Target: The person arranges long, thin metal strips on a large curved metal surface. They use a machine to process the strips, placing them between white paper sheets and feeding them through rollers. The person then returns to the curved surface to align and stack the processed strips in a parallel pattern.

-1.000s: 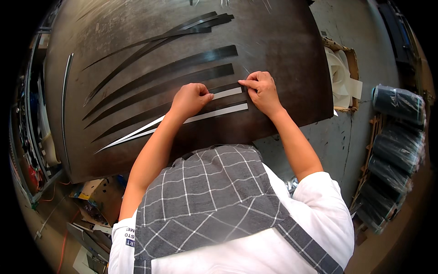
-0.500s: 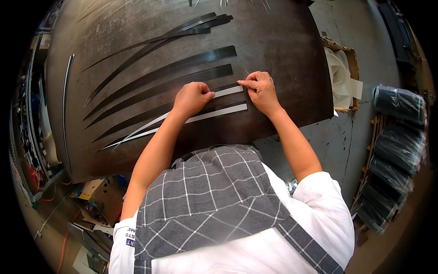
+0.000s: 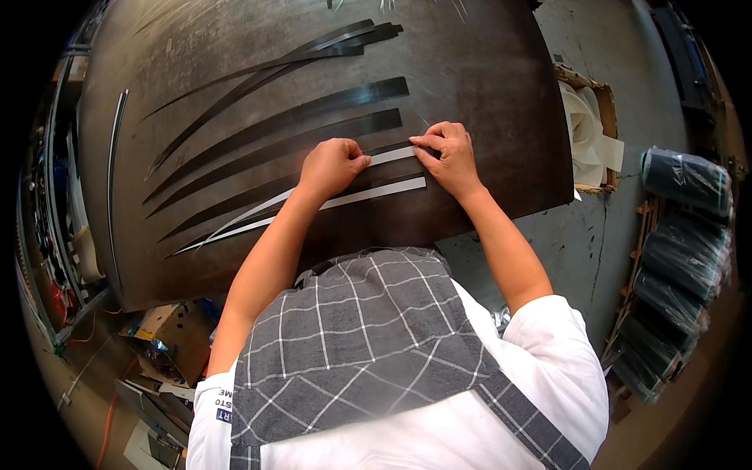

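Observation:
A narrow white strip (image 3: 392,156) runs between my two hands, lying along a black strip (image 3: 235,205). My left hand (image 3: 333,166) is closed, thumb and fingertips pinching the white strip partway along. At the strip's right end, my right hand (image 3: 450,159) pinches with thumb and forefinger. Nearer to me lies a second white strip (image 3: 376,193), beside a dark one and passing under my left forearm. Farther off, two wider black strips (image 3: 329,100) lie roughly parallel. My fingers partly hide where the held strip meets the black one.
The dark table (image 3: 501,94) bears a crossed bundle of black strips (image 3: 313,55) at the far side and a thin rod (image 3: 117,157) at the left. A cardboard box of white sheets (image 3: 587,129) stands right of the table, near plastic-wrapped dark rolls (image 3: 681,227).
My right thumb and fingers have shifted slightly over the strip's right end, closing lower on it. My left hand has barely moved, and the other strips lie as before.

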The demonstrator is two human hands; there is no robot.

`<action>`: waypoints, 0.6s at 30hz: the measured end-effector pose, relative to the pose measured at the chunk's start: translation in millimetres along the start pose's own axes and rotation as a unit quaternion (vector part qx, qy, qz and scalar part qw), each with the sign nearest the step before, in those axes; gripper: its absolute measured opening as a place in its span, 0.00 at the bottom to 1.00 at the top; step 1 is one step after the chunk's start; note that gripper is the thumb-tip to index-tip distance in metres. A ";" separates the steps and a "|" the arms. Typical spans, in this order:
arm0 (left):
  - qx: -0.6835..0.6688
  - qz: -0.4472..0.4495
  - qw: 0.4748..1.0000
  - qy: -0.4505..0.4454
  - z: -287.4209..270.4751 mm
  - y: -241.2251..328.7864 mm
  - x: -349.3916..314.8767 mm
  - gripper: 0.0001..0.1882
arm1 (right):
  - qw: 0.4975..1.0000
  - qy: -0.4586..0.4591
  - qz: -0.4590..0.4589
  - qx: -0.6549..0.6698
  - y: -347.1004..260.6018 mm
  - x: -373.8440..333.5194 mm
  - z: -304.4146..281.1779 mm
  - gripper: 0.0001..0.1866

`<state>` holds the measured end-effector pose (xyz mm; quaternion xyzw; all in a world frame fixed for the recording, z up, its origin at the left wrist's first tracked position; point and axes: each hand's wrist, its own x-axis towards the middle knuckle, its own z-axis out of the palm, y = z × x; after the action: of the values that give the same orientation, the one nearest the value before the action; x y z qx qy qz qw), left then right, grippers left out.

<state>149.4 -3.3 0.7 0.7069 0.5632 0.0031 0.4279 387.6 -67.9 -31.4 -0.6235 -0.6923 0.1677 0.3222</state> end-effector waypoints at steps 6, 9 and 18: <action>0.014 0.002 1.000 0.017 1.6 -0.5 -2.1 0.16 | 1.000 -0.008 0.025 0.004 0.5 -0.1 1.1 0.08; 0.057 -0.015 0.997 0.042 -3.4 -3.8 -12.3 0.17 | 1.000 -0.015 0.026 0.005 3.8 0.4 2.0 0.08; 0.033 -0.139 0.988 0.055 -50.7 -72.2 -56.6 0.17 | 1.000 -0.013 0.029 0.000 15.8 0.9 -7.9 0.09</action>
<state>46.8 -18.1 16.0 0.6341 0.6783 -0.0362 0.3695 404.7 -65.7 -35.4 -0.6410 -0.6783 0.1845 0.3083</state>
